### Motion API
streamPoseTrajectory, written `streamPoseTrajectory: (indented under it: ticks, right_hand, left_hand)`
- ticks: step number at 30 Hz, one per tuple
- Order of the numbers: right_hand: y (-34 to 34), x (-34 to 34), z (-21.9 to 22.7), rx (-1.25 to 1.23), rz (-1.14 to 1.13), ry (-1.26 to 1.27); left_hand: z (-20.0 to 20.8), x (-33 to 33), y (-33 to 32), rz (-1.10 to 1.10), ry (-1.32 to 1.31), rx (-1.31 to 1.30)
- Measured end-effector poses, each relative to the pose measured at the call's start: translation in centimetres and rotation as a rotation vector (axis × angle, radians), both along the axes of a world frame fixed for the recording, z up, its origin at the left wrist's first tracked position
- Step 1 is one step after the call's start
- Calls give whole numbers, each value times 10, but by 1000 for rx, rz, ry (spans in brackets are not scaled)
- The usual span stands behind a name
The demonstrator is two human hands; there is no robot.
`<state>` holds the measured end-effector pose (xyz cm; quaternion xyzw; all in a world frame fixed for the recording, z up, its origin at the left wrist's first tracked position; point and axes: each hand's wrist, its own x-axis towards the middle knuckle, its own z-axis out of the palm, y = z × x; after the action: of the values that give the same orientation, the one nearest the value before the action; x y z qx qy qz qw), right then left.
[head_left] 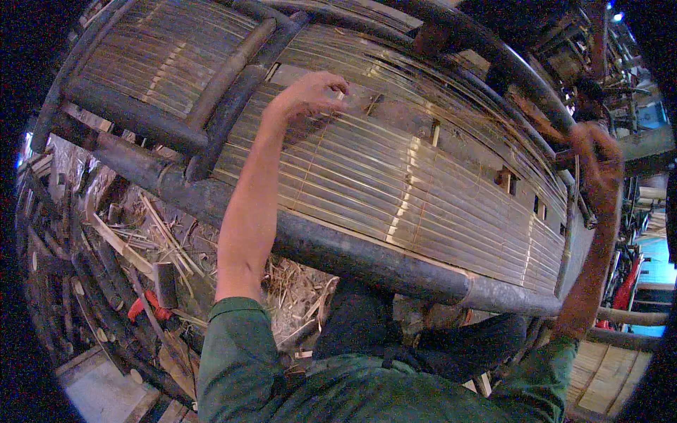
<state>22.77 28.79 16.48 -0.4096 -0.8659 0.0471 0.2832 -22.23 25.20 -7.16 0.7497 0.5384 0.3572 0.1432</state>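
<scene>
slatted bamboo panel (374, 169) lies inside dark pole frame (243, 92), centre of view. slats (338, 185) likely light, springy, slick, apt to split; frame likely stiff, heavy, best held by thick front pole (352, 252). left hand (310, 95) over panel, fingers curled, pinching something or bare: cannot tell. right hand (598, 158) near frame's right end, blurred, finger state cannot be told. count: two hands, two slatted panels including second panel (166, 53) at upper left, one front pole, one red-orange object (161, 309) lower left.

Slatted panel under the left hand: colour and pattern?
Slatted panel: brownish tan with paler, roughly parallel stripes; head view.
</scene>
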Motion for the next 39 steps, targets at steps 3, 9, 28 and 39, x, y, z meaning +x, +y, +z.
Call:
streamPoseTrajectory:
  ticks: [3,9,28,39]
  right_hand:
    - [50,41,48,405,-220,-118]
    - [130,89,-5,192,11,-110]
    - [-18,-280,-245,-468,641,417]
    - [14,-146,-159,-839,442,982]
  left_hand:
    - [-13,11,9,-55,126,141]
    - [31,34,15,234,-707,-55]
    - [58,67,-36,422,-463,152]
    - [69,84,-12,162,-152,530]
